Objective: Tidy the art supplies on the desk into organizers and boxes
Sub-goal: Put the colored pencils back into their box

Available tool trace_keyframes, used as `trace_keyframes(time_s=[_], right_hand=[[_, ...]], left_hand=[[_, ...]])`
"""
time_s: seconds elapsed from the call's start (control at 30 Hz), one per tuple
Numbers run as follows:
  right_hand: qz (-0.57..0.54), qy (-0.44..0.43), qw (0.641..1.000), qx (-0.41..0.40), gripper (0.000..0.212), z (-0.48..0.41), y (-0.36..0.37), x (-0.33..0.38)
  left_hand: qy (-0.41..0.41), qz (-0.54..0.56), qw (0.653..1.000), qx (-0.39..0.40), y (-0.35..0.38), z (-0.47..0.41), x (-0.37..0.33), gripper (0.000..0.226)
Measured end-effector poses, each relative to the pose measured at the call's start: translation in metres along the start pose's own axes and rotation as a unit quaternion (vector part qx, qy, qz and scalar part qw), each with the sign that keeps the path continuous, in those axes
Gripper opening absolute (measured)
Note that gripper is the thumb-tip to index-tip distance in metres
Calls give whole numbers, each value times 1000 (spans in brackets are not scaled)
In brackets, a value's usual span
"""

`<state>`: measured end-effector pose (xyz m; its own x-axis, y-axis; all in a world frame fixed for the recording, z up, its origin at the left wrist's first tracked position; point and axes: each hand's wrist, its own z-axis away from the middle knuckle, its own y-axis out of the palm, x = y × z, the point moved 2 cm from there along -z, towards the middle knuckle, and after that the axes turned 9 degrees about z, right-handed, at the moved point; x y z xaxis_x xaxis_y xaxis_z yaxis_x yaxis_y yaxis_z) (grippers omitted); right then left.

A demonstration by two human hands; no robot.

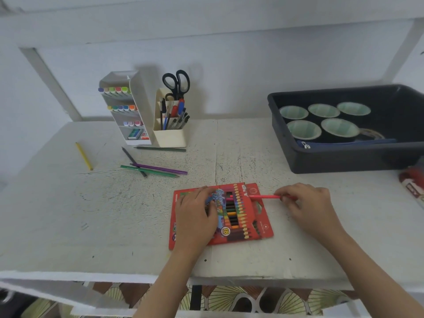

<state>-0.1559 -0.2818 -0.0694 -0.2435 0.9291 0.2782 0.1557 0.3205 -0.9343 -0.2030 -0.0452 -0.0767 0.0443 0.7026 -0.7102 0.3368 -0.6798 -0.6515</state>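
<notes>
The red pencil box [252, 228] lies flat near the front edge of the counter [103, 214], pinned by the left hand [195, 216], whose fingers rest loosely spread on it. The right hand [307, 205] has its fingers pinched on the rear of a pink pencil [263, 196] whose tip sits at the box's open side. The pencil looks light, thin and stiff, best held near the rear to slide in straight, and the card box seems flimsy and likely to skid unless pressed.
</notes>
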Motion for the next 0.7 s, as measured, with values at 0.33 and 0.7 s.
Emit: trace_keyframes(time_s=[0.33, 0.7], right_hand=[[-31, -64, 997, 23, 22, -23, 23, 31], [1, -42, 999, 30, 32, -23, 28, 33]], left_hand=[[14, -32, 999, 5, -1, 4, -2, 33], [63, -77, 994, 42, 6, 4, -2, 30]])
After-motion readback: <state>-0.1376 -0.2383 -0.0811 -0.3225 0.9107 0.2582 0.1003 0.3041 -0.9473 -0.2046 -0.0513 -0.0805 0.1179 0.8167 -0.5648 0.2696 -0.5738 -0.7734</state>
